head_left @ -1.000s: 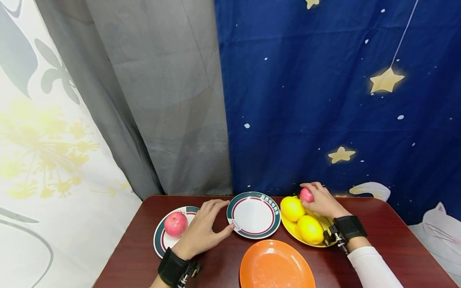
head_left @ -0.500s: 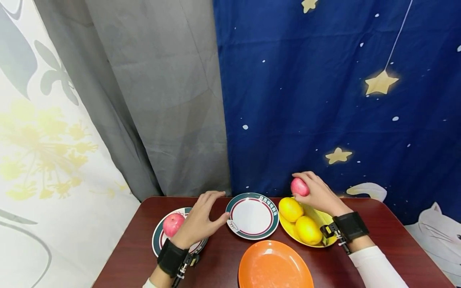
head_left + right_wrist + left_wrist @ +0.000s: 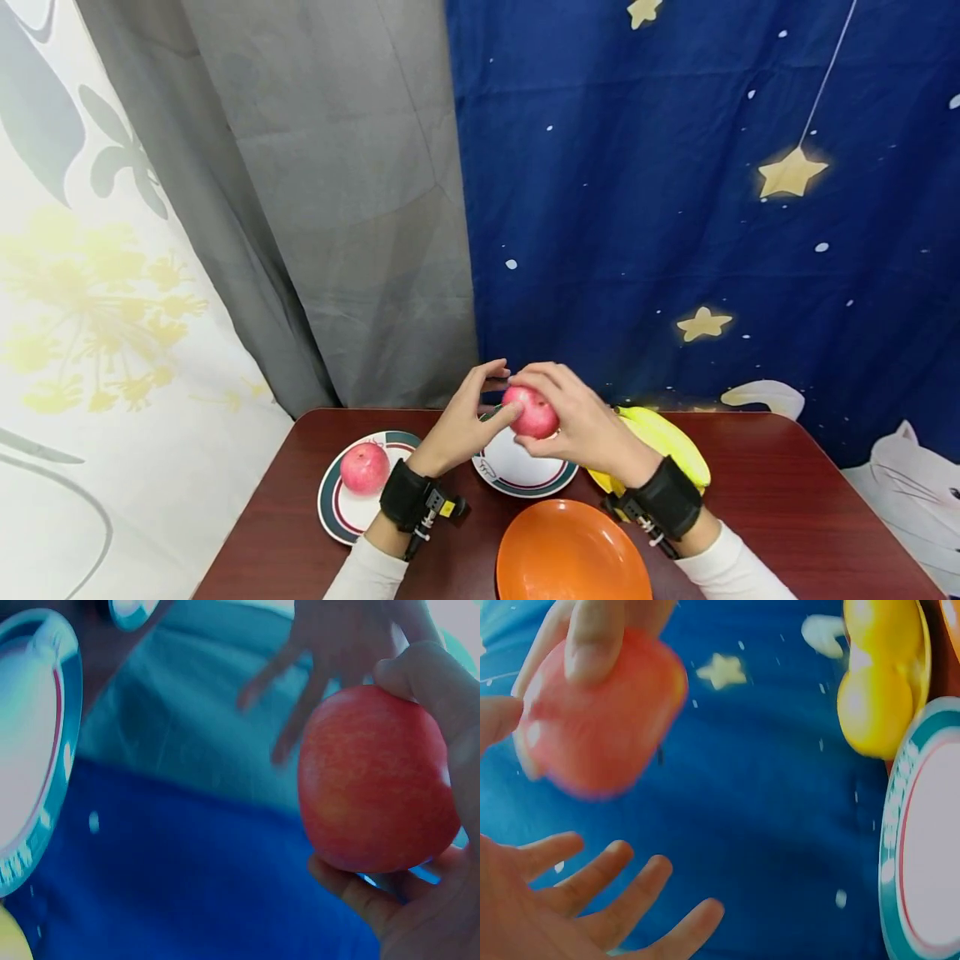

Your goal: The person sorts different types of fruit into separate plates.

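Note:
My right hand [image 3: 576, 427] grips a red apple [image 3: 534, 412] in the air above the middle white plate [image 3: 517, 475] with its green and red rim. In the right wrist view its thumb and fingers [image 3: 420, 682] wrap the apple [image 3: 375, 780]. My left hand [image 3: 467, 414] is raised just left of the apple with its fingers [image 3: 592, 889] spread, and the thumb tip reaches the fruit [image 3: 592, 727]. A second red apple [image 3: 365, 467] lies on the left plate [image 3: 337, 521].
A yellow plate [image 3: 671, 437] with lemons [image 3: 877, 690] sits behind my right wrist, partly hidden. An orange plate [image 3: 572, 554] lies at the front of the dark red table [image 3: 795, 517]. Grey and blue curtains hang close behind.
My right hand has lifted the apple off the yellow plate and carried it left over the middle plate. My left hand has risen from the table to meet it.

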The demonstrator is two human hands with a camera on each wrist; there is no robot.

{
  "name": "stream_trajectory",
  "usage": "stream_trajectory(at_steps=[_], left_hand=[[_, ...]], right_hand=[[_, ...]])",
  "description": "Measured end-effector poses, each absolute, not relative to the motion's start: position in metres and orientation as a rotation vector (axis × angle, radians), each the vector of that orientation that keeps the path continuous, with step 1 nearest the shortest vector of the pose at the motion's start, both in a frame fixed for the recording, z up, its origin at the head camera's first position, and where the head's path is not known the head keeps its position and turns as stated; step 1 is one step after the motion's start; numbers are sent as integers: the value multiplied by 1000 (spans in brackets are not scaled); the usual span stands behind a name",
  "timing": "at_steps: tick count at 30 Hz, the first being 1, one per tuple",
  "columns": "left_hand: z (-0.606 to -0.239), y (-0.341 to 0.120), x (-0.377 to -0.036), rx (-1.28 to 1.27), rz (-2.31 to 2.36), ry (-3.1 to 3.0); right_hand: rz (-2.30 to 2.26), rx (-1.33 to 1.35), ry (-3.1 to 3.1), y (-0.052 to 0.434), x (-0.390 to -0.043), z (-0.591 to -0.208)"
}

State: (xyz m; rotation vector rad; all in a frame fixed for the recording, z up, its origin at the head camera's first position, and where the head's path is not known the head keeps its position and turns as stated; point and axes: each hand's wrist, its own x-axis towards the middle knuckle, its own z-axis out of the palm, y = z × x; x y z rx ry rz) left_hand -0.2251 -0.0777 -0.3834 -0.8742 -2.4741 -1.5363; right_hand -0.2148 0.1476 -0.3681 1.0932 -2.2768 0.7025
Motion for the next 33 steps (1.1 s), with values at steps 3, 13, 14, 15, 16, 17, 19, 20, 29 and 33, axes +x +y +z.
stream_trajectory(at_steps=[3,13,14,15,16,17,19,20,29,33], left_hand=[[-385,-72,-221,-865,-1627,-2477],[-393,-67,-217,-812,-1651,-2489],[-393,-68,-217,-810,-1648,-2492],[-393,-69,-216,-806,-1643,-2497],[-392,-71,-216,-798,-1634,-2504],[-392,-73,-216,-791,-1622,-2505],[-393,-79,-217,-768,-1603,-2501],[-395,-82,-218,-750,-1592,-2497],[-432,-144,-229,-375,-1682,-2515],[-457,-171,-225,-243,-1519,-2614]], right_hand=[[710,1156,-2239,133,-212,-376],[742,1158,-2266,119,-208,-392],[737,1150,-2280,118,-207,-392],[730,1143,-2291,118,-207,-392],[724,1137,-2303,118,-206,-391],[716,1128,-2312,118,-205,-391],[701,1101,-2333,121,-203,-390],[693,1085,-2342,123,-203,-389],[710,904,-2469,157,-201,-395],[712,851,-2496,167,-198,-399]])
